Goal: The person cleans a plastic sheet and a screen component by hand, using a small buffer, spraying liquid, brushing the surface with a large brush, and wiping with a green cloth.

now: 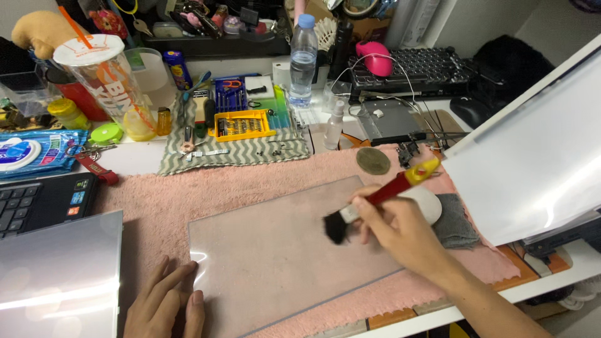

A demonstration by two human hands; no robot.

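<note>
right hand (391, 228) gripping red-handled brush (375, 200), black bristles on clear sheet (275, 256) | left hand (164, 307) open, fingers flat at sheet's near-left corner | sheet flat on pink towel (163, 200) over desk | beyond: grey cloth (454, 226), round dark disc (373, 161), possibly a coaster

Left hand (164, 302) lies flat, palm down, fingers extended and together, fingertips at the near-left corner of the clear sheet (275, 256); right hand (393, 226) over the sheet's right side, fingers curled in a pinch grip; right forearm runs off past the sheet's near-right edge.
</note>
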